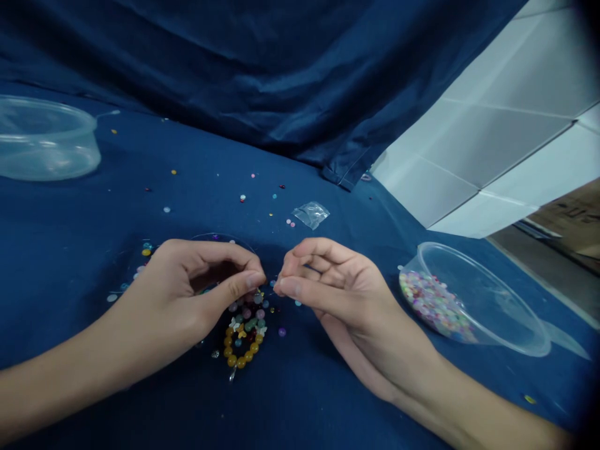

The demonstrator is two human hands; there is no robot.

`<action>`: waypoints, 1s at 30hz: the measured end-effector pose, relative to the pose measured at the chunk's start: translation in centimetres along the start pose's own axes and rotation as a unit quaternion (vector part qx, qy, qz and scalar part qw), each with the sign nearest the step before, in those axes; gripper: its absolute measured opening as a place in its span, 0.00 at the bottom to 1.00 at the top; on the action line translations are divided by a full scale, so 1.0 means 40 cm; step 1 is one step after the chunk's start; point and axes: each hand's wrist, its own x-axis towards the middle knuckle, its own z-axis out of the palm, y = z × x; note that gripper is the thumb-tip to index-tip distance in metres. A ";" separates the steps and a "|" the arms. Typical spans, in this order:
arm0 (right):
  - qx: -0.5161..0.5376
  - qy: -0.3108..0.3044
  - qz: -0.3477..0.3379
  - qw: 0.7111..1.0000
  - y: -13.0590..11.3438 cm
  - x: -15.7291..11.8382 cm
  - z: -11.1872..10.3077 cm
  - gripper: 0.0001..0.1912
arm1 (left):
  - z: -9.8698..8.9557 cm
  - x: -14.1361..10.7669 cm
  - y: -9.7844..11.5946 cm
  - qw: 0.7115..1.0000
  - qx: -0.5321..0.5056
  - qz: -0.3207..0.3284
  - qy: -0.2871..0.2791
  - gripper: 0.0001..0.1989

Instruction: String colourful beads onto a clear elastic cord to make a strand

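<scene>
My left hand (197, 294) is closed, thumb and forefinger pinched at the upper end of a beaded bracelet (240, 361). Amber-yellow beads form its lower loop, with butterfly-shaped beads and pink and green ones above; a small silver charm (232, 374) dangles at the bottom. Behind that hand arcs a thin clear cord (225, 235). Just to the right, my right hand (337, 287) has thumb and forefinger pressed together, the other fingers curled. What lies between those fingertips is too small to make out. A small gap separates the two pinches.
Loose beads, among them a purple one (282, 332), are scattered over the blue cloth (140, 406). A small clear plastic bag (312, 214) lies beyond my hands. At right, a tilted clear tub (482, 306) holds many colourful beads; another clear tub (51, 144) stands far left.
</scene>
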 end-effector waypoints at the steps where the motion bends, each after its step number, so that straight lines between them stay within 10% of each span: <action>1: -0.001 0.004 -0.008 1.000 0.000 0.000 0.001 0.15 | 0.000 0.001 0.000 1.000 0.002 0.001 -0.001 0.05; 30: 0.055 -0.068 0.019 0.996 -0.043 -0.026 -0.002 0.16 | 0.002 0.002 -0.007 1.000 -0.017 0.006 -0.012 0.07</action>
